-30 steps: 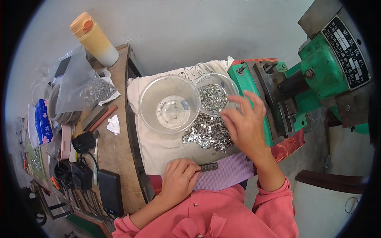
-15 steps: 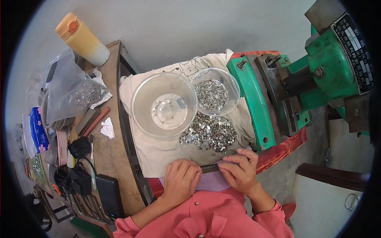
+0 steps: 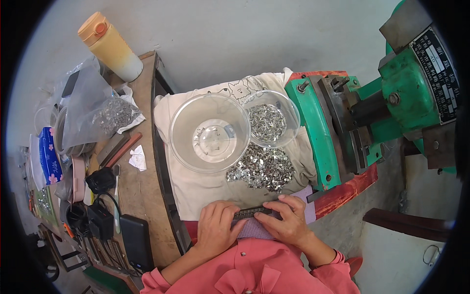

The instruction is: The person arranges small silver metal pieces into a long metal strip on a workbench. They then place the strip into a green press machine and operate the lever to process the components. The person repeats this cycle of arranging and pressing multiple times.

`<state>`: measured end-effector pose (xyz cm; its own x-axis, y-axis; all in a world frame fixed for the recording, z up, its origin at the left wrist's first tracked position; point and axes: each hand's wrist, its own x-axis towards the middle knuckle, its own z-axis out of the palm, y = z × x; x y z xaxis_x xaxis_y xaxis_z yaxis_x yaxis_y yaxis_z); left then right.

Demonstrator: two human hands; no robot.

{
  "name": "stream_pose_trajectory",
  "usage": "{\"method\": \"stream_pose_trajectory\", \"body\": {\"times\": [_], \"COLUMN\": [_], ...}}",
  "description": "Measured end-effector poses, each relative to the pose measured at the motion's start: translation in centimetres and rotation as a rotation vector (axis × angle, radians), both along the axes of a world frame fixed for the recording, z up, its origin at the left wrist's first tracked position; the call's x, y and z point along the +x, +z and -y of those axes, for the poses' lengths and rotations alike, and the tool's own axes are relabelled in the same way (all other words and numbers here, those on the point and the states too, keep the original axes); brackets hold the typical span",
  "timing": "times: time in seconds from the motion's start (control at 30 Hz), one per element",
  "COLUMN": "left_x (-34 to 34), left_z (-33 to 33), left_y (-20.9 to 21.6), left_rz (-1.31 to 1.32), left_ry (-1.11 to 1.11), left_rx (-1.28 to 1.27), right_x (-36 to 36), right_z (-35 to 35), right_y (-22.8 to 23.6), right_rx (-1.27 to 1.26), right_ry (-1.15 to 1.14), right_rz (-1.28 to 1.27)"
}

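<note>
A dark, narrow metal strip with a row of notches lies crosswise at the cloth's near edge, close to my body. My left hand is closed on its left end, thumb low and fingers curled over it. My right hand grips the right end, with thumb and forefinger at the strip. Just beyond the strip is a heap of small shiny metal pieces. Behind the heap, a clear round tub holds a few small bits, and a smaller clear bowl holds many thin metal pins.
A green press stands to the right on a red board. At left, a wooden table carries a yellow bottle, a plastic bag of metal pieces, a black box and a tissue pack.
Both hands have shifted slightly left with the strip, and more of the strip shows between them. My right fingers lie flatter along it. The whole view has shifted a little.
</note>
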<state>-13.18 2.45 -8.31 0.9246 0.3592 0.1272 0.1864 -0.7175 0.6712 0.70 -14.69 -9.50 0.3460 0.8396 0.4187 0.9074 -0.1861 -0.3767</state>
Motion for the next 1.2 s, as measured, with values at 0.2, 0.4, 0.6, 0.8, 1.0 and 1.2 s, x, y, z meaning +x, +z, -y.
{"method": "stream_pose_trajectory", "body": {"times": [0.2,0.4,0.6,0.8,1.0,1.2], "left_x": [-1.2,-1.9,-2.0,-2.1,-2.0,-2.0], "left_z": [-1.0,-1.6,-2.0,-2.2,-2.3,-2.5], "left_y": [0.8,0.7,0.8,0.7,0.6,0.4], "left_rz": [-0.016,-0.038,-0.032,-0.016,-0.003,0.043], "left_ry": [0.080,0.065,0.034,0.019,0.019,0.039], "left_rx": [-0.010,-0.023,-0.013,-0.008,0.003,0.032], "right_x": [-0.3,-0.5,-0.3,0.7,0.9,0.7], "right_z": [-0.4,-0.6,-0.3,1.0,1.2,0.9], "right_y": [0.3,0.2,0.8,0.7,0.0,-0.2], "right_rx": [-0.005,-0.028,-0.068,-0.145,-0.135,-0.074], "right_ry": [-0.007,0.007,-0.028,-0.130,-0.116,-0.128], "right_rz": [0.010,0.052,0.008,-0.014,-0.021,0.074]}}
